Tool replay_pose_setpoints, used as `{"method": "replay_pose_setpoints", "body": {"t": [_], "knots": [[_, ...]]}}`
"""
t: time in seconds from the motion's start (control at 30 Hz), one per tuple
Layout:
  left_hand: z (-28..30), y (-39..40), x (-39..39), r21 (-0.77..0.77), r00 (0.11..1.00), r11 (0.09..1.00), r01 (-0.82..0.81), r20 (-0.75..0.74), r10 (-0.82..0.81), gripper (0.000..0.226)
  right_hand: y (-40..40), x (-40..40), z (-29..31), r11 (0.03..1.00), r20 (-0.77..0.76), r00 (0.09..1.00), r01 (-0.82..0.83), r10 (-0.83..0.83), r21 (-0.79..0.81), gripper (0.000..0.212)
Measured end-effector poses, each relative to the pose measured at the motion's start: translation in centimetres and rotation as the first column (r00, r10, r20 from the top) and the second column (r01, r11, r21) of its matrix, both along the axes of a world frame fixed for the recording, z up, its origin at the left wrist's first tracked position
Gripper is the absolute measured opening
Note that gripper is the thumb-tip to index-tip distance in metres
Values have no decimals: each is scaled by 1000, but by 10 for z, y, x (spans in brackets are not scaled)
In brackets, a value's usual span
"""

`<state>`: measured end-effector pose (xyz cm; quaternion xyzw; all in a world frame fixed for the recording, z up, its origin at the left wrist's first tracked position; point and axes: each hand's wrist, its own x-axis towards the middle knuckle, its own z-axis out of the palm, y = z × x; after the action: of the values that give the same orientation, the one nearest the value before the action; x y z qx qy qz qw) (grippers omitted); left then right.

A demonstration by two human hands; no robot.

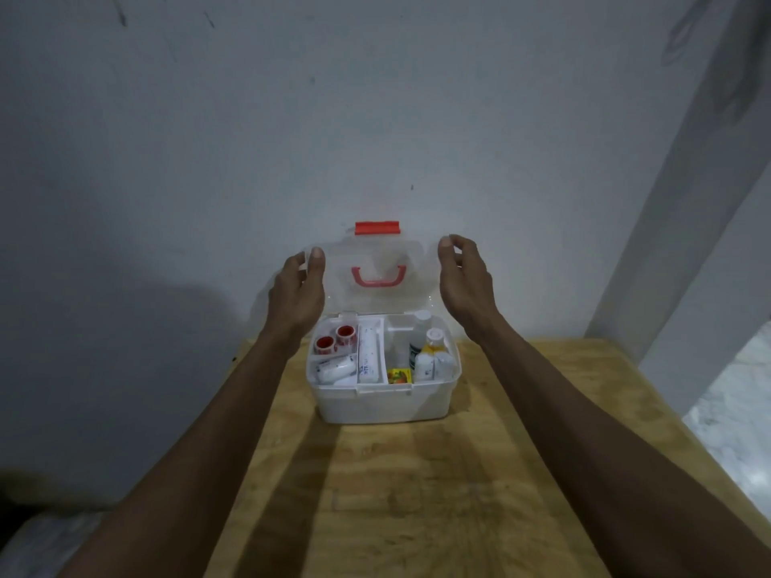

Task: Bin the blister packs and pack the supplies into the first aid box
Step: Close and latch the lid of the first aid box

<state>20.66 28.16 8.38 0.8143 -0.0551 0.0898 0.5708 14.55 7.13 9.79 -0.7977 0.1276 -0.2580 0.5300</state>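
The white first aid box [384,404] stands on the wooden table, with its clear lid [375,254] raised upright against the wall. A red latch [377,228] tops the lid and a red handle [379,277] sits on it. Inside lie two red tape rolls [336,340], wrapped bandage rolls [369,354], bottles [434,356] and a small yellow packet [399,376]. My left hand [298,289] pinches the lid's upper left corner, thumb in front. My right hand [465,277] hovers just beside the lid's right edge, fingers apart. No blister packs are in view.
The wooden table [417,494] butts against a grey wall [375,118]. Pale tiled floor [734,410] shows past the table's right edge, beside a wall corner [676,244]. A dark shadowed area lies to the left of the table.
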Motion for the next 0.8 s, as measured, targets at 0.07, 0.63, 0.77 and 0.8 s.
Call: {"method": "replay_pose_setpoints", "body": {"t": [0.07, 0.63, 0.77, 0.8], "knots": [[1, -1, -8, 30, 1000, 1000, 1, 15, -1, 70, 2, -6, 0, 999, -7, 1000, 10, -10, -38, 47], [-42, 10, -71, 6, 999, 1000, 28, 43, -28, 54, 25, -70, -55, 998, 38, 997, -63, 63, 0, 51], [-57, 8, -85, 53, 1000, 999, 4, 20, -5, 50, 32, -78, -73, 999, 6, 999, -36, 36, 23, 52], [-59, 7, -87, 67, 1000, 998, 1, 17, -2, 50, 34, -80, -76, 999, -5, 999, -33, 33, 19, 53]]}}
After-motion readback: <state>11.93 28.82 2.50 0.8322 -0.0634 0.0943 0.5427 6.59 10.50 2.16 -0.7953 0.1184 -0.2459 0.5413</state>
